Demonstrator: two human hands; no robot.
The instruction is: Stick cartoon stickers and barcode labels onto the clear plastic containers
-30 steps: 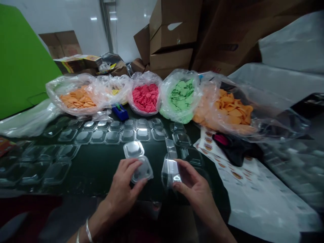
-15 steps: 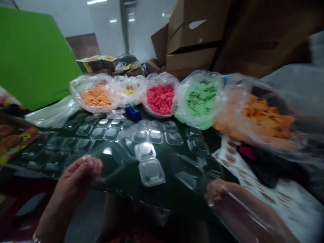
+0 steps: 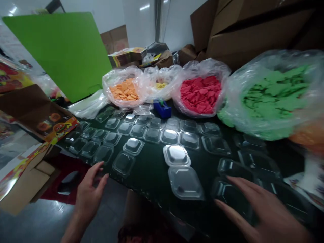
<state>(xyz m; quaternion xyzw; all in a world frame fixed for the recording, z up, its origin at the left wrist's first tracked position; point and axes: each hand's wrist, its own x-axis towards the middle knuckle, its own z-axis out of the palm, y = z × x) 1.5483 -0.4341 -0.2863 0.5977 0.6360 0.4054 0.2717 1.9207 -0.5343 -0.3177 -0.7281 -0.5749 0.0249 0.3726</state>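
Observation:
My left hand (image 3: 89, 192) is at the near table edge, thumb and fingers apart, with nothing in it. Just beyond its fingertips lies an opened clear plastic clamshell box (image 3: 124, 163), its two halves flat on the dark green table. My right hand (image 3: 263, 211), slightly blurred, spreads thumb and fingers over another clear clamshell box (image 3: 231, 197) at the right; whether it touches the box I cannot tell. Between the hands lies a frostier opened box (image 3: 186, 182). Several more opened clear boxes (image 3: 152, 135) lie in rows behind.
Plastic bags of orange pieces (image 3: 124, 90), yellow pieces (image 3: 160, 85), red pieces (image 3: 201, 94) and green pieces (image 3: 277, 94) line the back. A blue tape dispenser (image 3: 162, 109) stands before them. A printed carton (image 3: 54, 123) is at left, a green board (image 3: 63, 50) behind.
The view has turned left. My left hand's closed fingers have spread, and an opened box lies near it. My right hand has come over the boxes at the right, fingers now apart.

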